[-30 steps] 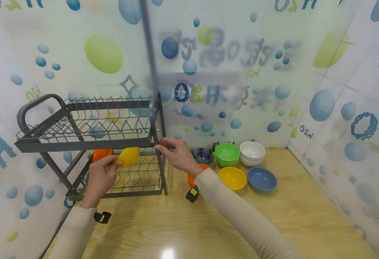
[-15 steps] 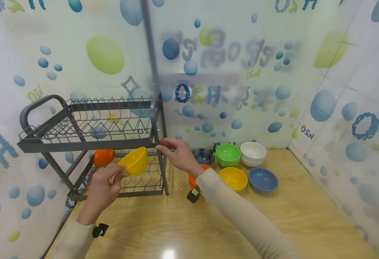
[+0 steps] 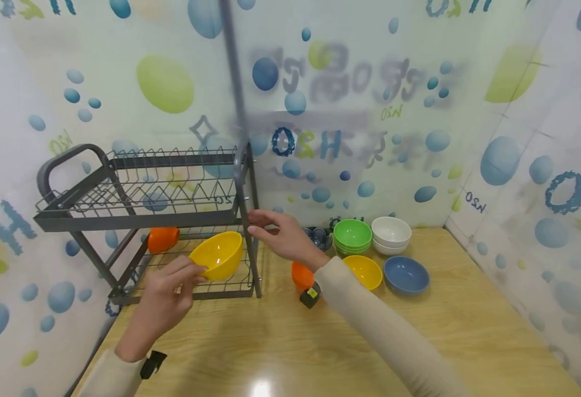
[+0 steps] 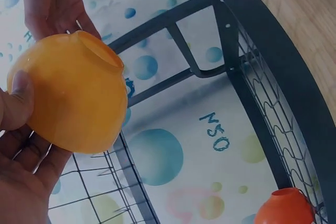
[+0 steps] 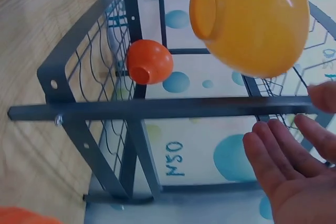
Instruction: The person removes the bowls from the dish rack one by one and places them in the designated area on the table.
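Note:
My left hand pinches the rim of a yellow bowl, tilted in front of the lower tier of a dark grey two-tier dish rack. In the left wrist view, the thumb lies on the outside of the bowl. An orange bowl stands on its side at the left end of the lower tier. My right hand holds the rack's right front post between thumb and forefinger; the other fingers extend beside it.
Right of the rack stand stacked green bowls, white bowls, a yellow bowl, a blue bowl and a dark patterned dish. The right forearm partly covers an orange bowl. Patterned curtains surround the wooden table.
The left hand has drawn the yellow bowl out of the lower tier, rightward and toward me, showing more of its inside. The right hand stays at the post.

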Available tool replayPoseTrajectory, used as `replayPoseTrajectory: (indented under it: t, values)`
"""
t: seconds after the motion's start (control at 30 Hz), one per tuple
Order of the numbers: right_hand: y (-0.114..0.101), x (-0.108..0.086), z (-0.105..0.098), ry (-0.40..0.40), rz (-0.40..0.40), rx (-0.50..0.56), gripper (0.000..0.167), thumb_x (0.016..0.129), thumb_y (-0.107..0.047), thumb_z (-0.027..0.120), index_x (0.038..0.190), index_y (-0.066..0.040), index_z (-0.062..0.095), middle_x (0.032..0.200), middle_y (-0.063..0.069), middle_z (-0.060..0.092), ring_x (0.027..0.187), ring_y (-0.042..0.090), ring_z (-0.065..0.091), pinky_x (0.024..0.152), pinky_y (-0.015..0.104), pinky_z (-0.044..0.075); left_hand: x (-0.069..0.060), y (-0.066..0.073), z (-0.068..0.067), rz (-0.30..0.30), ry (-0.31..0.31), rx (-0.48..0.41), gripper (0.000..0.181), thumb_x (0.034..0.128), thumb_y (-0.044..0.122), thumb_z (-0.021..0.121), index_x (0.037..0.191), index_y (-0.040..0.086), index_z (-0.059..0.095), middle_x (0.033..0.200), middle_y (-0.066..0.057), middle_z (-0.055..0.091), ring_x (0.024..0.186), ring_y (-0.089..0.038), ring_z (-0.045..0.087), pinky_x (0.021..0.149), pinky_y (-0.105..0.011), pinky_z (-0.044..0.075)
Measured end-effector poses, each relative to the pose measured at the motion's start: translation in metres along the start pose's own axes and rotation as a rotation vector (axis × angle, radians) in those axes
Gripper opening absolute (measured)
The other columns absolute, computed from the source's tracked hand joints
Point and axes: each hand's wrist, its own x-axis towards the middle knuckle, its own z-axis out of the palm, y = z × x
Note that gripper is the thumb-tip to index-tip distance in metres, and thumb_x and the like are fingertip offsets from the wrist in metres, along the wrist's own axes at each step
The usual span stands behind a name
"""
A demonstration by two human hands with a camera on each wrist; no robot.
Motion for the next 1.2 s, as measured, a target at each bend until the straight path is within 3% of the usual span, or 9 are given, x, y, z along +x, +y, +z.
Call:
replayPoseTrajectory:
  t: [0.07,0.17,0.3,0.4,0.47,0.6,0.8,0.97,1.2]
  values:
    - [0.000,-0.004,-0.007,-0.018,-0.029,-0.001,0.047,0.104,-0.038,0.061,0.148,-0.025,0.054,0.145,-0.003,0.061,0.125,0.016,0.062,0.107,0.035,0.053,0.002,0.006,-0.002,-0.002,-0.021,-0.010,0.024,0.0783,-0.018,0.073,0.089,0.003,0.075,0.084,-0.001,0.070,0.074,-0.014,0.066,0.080,-0.006,0.052]
    - [0.000,-0.014,-0.017,-0.054,-0.049,-0.025,0.048,0.103,-0.039,0.062,0.149,-0.030,0.052,0.148,-0.005,0.058,0.128,0.013,0.059,0.111,0.038,0.050,0.003,0.013,-0.003,0.007,-0.043,-0.027,0.012,0.0983,0.007,0.068,0.089,0.004,0.075,0.087,-0.001,0.070,0.077,-0.015,0.066,0.085,-0.005,0.051]
    - [-0.001,-0.028,-0.032,-0.093,-0.076,-0.104,0.052,0.101,-0.039,0.065,0.150,-0.033,0.049,0.152,-0.010,0.053,0.136,0.014,0.053,0.117,0.043,0.045,0.005,0.020,-0.003,0.029,-0.070,-0.040,0.010,0.0974,0.008,0.069,0.089,0.005,0.075,0.090,-0.002,0.072,0.079,-0.015,0.065,0.089,-0.005,0.050]
    - [-0.001,-0.038,-0.042,-0.107,-0.153,-0.171,0.057,0.099,-0.034,0.070,0.151,-0.029,0.049,0.156,-0.009,0.049,0.145,0.018,0.046,0.121,0.049,0.039,0.008,0.024,0.000,0.054,-0.085,-0.062,0.020,0.0827,-0.012,0.072,0.090,0.006,0.074,0.091,-0.002,0.072,0.079,-0.015,0.065,0.087,-0.008,0.052]
    - [-0.001,-0.044,-0.048,-0.120,-0.224,-0.214,0.059,0.097,-0.031,0.072,0.151,-0.026,0.050,0.158,-0.006,0.048,0.149,0.020,0.042,0.122,0.052,0.035,0.009,0.026,0.003,0.077,-0.090,-0.073,0.009,0.0950,0.001,0.068,0.091,0.008,0.074,0.092,-0.001,0.072,0.081,-0.014,0.064,0.087,-0.010,0.053]
    - [-0.004,-0.055,-0.059,-0.168,-0.344,-0.269,0.064,0.093,-0.028,0.077,0.151,-0.024,0.050,0.161,-0.005,0.045,0.152,0.020,0.036,0.124,0.056,0.031,0.014,0.029,0.009,0.114,-0.092,-0.105,0.035,0.1079,0.029,0.051,0.092,0.009,0.074,0.097,-0.002,0.073,0.087,-0.015,0.066,0.089,-0.012,0.053]
    - [-0.011,-0.073,-0.070,-0.260,-0.441,-0.343,0.068,0.091,-0.030,0.080,0.151,-0.022,0.051,0.162,-0.005,0.042,0.152,0.018,0.035,0.122,0.053,0.034,0.024,0.038,0.018,0.150,-0.150,-0.134,0.007,0.0990,0.010,0.067,0.097,0.010,0.074,0.106,-0.003,0.074,0.093,-0.017,0.068,0.087,-0.018,0.057]
    - [-0.017,-0.091,-0.073,-0.313,-0.505,-0.430,0.068,0.090,-0.029,0.080,0.151,-0.023,0.051,0.159,-0.001,0.047,0.148,0.018,0.040,0.121,0.049,0.039,0.033,0.047,0.026,0.187,-0.196,-0.107,0.034,0.0778,-0.015,0.079,0.100,0.010,0.075,0.109,-0.003,0.075,0.095,-0.017,0.069,0.082,-0.026,0.062]
    - [-0.027,-0.108,-0.072,-0.353,-0.578,-0.526,0.055,0.092,-0.028,0.079,0.143,-0.020,0.059,0.145,-0.006,0.061,0.136,0.013,0.054,0.115,0.038,0.047,0.041,0.056,0.036,0.252,-0.226,-0.095,0.033,0.0784,-0.015,0.078,0.099,0.011,0.074,0.105,0.000,0.075,0.095,-0.015,0.069,0.082,-0.028,0.062]
